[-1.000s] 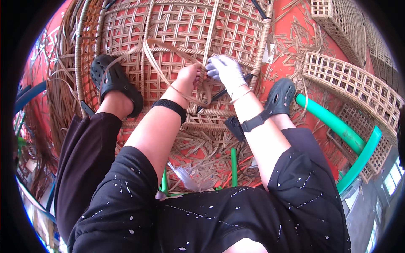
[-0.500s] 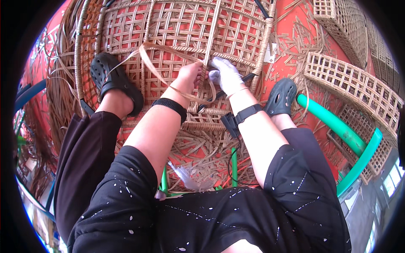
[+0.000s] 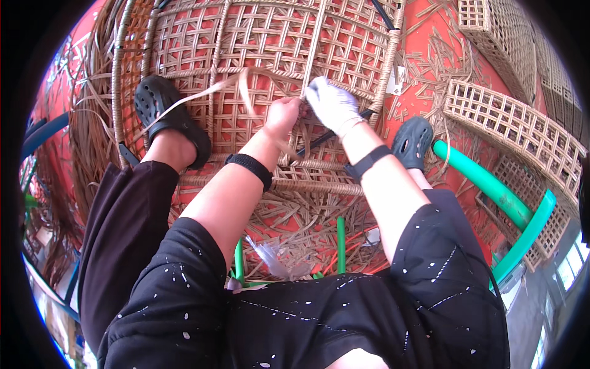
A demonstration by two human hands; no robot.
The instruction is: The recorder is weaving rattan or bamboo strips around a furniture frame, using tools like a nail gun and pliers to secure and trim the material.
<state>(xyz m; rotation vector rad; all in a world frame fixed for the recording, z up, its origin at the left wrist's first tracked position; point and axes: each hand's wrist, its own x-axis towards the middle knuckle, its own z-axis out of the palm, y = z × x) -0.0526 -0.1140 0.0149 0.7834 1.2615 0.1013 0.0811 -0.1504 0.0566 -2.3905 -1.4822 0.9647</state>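
Note:
A large basket-like panel of woven tan strips [image 3: 258, 43] lies in front of me, with ribs wrapped in strip. Bare and closed, my left hand [image 3: 284, 115] pinches a weaving strip beside the upright rib in the middle. My right hand [image 3: 333, 104], in a white glove, is closed on the same spot, its fingertips against the left hand's; the exact grip is hidden. The loose weaving strip [image 3: 206, 92] trails from the hands leftward over my dark clog and curls in a blurred loop above my left wrist.
My feet, in dark clogs [image 3: 172, 120], rest on and beside the panel. At right are woven pieces [image 3: 516, 120] and a green curved tube [image 3: 485, 181]. Cut scraps [image 3: 424, 80] litter the red floor. Long strips [image 3: 92, 123] are bundled at left.
My right hand has turned and shifted slightly, its back now upward and its forearm swung outward to the right. The strip's loop has become smaller and blurred. My left hand has moved slightly downward.

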